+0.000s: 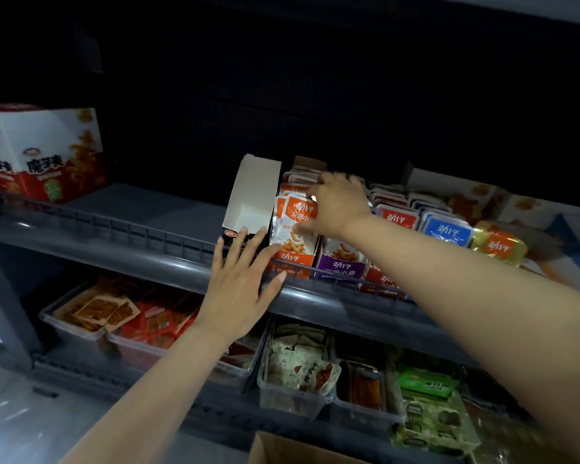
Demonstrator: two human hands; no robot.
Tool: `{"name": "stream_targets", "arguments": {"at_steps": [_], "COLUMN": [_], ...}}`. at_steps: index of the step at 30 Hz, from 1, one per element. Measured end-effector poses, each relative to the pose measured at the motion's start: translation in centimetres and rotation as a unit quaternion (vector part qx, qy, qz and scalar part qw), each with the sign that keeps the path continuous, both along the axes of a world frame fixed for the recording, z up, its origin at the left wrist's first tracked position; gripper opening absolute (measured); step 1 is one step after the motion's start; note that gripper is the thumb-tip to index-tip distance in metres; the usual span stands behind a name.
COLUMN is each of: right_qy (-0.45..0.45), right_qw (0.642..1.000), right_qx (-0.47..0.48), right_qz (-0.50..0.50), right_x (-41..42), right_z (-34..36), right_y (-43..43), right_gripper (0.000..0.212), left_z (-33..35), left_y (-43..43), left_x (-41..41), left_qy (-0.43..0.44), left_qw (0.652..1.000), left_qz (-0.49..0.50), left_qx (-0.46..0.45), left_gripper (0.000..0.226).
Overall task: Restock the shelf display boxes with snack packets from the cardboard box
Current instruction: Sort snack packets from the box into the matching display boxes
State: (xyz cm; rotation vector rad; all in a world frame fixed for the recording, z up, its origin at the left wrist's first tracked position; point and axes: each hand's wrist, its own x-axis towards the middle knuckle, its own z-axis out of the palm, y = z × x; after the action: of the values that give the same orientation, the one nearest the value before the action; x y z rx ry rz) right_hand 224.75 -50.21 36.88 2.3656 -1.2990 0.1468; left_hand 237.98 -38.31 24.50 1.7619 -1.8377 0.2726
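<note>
My right hand (335, 204) grips a bunch of orange-and-white snack packets (290, 226) standing in the orange display box (293, 266) on the upper shelf. My left hand (241, 286) is open, its straight fingers lying against the front of that box and the shelf rail. Left of it an open white display box (253, 199) leans with nothing visible inside. A purple display box (340, 267) stands right of the orange one. One corner of the cardboard box (282, 448) shows at the bottom edge.
Rows of red, blue and gold packets (446, 231) fill the shelf to the right. A red-and-white carton (44, 155) stands at the far left. The lower shelf holds clear bins (295, 401) of assorted snacks. The grey shelf rail (131, 229) runs across the front.
</note>
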Motion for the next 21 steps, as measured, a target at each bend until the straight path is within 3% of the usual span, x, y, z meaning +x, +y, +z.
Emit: {"name": "stream_targets", "arguments": {"at_steps": [4,8,13,16,21], "right_qy": [-0.101,-0.246,-0.294,-0.314,-0.308], "right_qw": [0.993,0.960,0.940,0.931,0.910], "right_qx": [0.004,0.026,0.062,0.124,0.273], "right_qz": [0.053,0.131,0.162,0.138,0.057], "right_x": [-0.9,-3.7,-11.4,-16.7,-24.4], "right_z": [1.6,2.1,-2.0,-7.0,-19.0], "right_y": [1.0,4.0,9.9,13.6,18.8], "right_gripper": [0.063,0.050,0.043,0.037,0.030], "left_z": [-0.2,-0.6,-2.6,-5.3,-12.9], "left_y": [0.6,2.3,4.8,6.7,10.0], "left_x": [-0.5,-2.1,-5.9,-8.8,-13.3], "left_qy": [0.003,0.011,0.051,0.091,0.125], "left_qw": [1.000,1.000,0.995,0.989,0.947], "left_qz": [-0.003,-0.028,-0.090,-0.102,-0.082], "left_qx": [0.012,-0.003,-0.005,0.065,0.286], "left_gripper": [0.070,0.064,0.056,0.056,0.057]}}
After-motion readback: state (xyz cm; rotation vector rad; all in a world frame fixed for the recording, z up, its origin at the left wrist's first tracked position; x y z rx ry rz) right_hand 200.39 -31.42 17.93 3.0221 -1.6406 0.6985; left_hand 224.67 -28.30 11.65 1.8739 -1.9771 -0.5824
